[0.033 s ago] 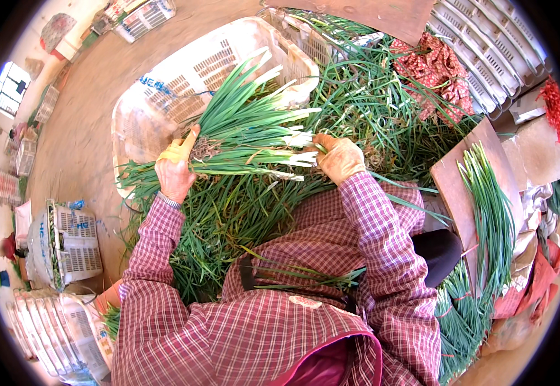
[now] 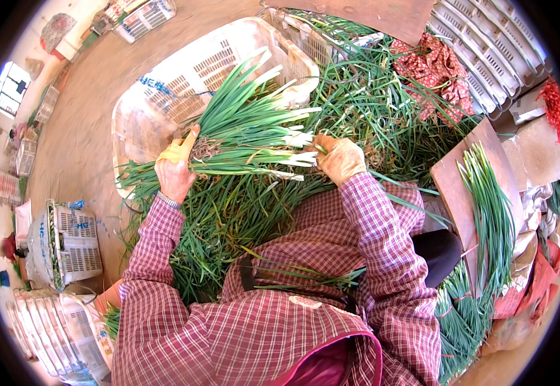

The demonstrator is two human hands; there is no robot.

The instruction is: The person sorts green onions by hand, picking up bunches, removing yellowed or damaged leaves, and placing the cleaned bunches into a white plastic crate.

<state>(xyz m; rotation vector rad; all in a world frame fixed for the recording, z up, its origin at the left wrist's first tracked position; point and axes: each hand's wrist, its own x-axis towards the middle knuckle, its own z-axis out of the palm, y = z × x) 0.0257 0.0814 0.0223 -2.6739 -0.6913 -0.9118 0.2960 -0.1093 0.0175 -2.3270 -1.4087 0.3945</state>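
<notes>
My left hand (image 2: 175,170), with yellow covering on its fingers, is closed round one side of a loose bunch of chives (image 2: 247,132). Some leaf tips stick out to the left beyond it, and a dry brown tangle (image 2: 206,148) lies beside its thumb. At the white stalk ends on the other side, my right hand (image 2: 343,159), in a tan glove, pinches a stalk or two; its fingertips are partly hidden. The bunch overlaps the near side of a white plastic crate (image 2: 125,122). More loose chives (image 2: 228,206) are heaped below my hands.
Further loose chives (image 2: 357,96) spread at the back right, beside a red patterned cloth (image 2: 431,71). On a brown board (image 2: 453,161) at right lies a neat chive bundle (image 2: 486,206), with tied bundles (image 2: 457,321) below. Stacked white crates (image 2: 492,45) stand far right; another crate (image 2: 77,241) sits left.
</notes>
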